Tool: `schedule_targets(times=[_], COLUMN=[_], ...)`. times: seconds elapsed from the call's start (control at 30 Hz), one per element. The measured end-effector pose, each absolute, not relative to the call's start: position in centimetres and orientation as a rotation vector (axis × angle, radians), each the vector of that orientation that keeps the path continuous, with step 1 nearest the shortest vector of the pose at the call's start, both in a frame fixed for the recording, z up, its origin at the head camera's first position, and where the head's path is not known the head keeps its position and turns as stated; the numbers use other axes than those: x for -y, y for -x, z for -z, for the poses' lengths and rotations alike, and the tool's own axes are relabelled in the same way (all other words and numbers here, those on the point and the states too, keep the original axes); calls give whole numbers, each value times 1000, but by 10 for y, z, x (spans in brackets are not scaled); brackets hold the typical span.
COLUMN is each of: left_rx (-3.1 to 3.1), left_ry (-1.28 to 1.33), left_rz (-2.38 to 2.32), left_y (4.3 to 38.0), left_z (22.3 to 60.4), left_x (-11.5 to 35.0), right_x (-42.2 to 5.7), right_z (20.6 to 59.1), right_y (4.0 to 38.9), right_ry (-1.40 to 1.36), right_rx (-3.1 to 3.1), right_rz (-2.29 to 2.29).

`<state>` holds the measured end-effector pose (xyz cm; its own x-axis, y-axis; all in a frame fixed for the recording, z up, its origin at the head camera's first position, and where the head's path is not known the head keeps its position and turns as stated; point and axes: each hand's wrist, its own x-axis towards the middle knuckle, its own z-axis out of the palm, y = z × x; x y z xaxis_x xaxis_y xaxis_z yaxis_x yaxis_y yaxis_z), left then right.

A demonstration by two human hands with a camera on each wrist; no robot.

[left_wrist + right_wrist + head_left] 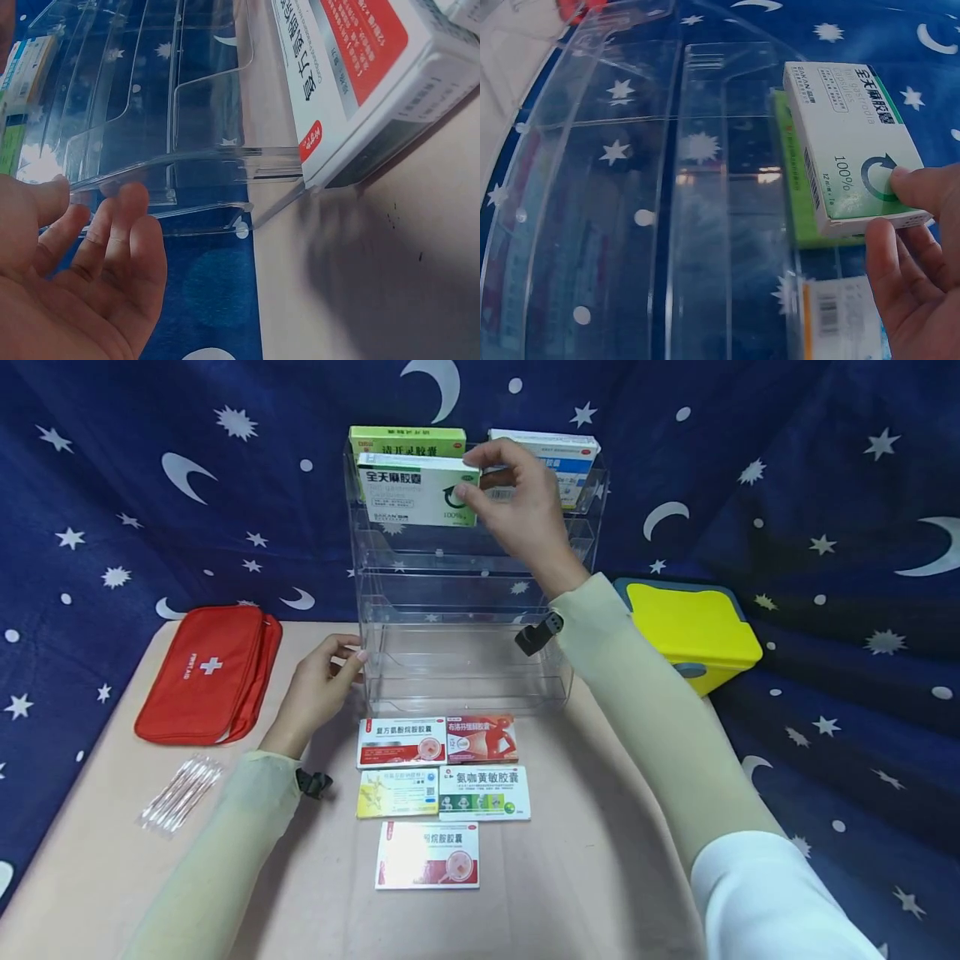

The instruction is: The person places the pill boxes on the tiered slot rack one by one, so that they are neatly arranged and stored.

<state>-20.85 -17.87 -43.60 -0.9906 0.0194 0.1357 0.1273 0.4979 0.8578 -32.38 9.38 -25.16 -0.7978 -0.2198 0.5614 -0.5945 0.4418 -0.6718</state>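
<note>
My right hand (525, 502) pinches one end of a white and green medicine box (416, 493) between thumb and fingers. That box is in front of a green medicine box (408, 441) in the top tier of a clear plastic display rack (465, 647). In the right wrist view the held box (847, 142) overlaps the green one (799, 180). A white and blue medicine box (570, 464) stands at the right of the same tier. My left hand (318, 685) holds the rack's lower left side edge, thumb in front, fingers curled beside it.
Several medicine boxes (483, 793) lie flat in rows before the rack. A red first aid pouch (198, 681) and a bundle of wrapped swabs (180, 793) lie at the left. A yellow box (693, 627) stands at the right. A starry blue cloth (285, 510) hangs behind.
</note>
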Motion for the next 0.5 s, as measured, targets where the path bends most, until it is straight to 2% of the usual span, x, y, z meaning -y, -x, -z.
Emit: schedule_targets(times=[0.2,0.5], left_rx=[2638,2627], left_ry=[129,133], left_rz=[1510,1502], left_y=[209,209], left_z=[437,438], left_x=[178,179], right_x=[-86,-82], right_z=[262,271], right_y=[328,328], right_ry=[-773,-725], right_rx=[2366,2512], right_rz=[-1154,-1113])
